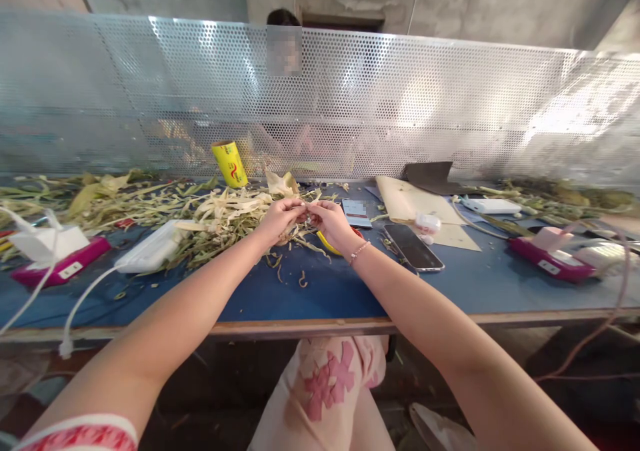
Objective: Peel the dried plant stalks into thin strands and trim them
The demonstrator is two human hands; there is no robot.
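Over the front of the table, my left hand [285,216] and my right hand [327,221] meet fingertip to fingertip. Both are closed in a pinch, and whatever lies between the fingers is too small to make out. Beside and behind my left hand spreads a heap of pale, dried leaf strips [220,214] that look like corn husk. A wider dried piece [283,183] stands up from it just beyond my hands. Under my right wrist shows part of a yellow curved handle [329,244], its other end hidden by the hand.
A yellow cardboard tube [231,164] stands behind the heap. Right of my hands lie a phone [414,247], a card [357,213] and beige sheets [417,201]. Magenta power strips [63,264] with cables sit at both sides. A perforated metal screen [350,104] separates a person opposite.
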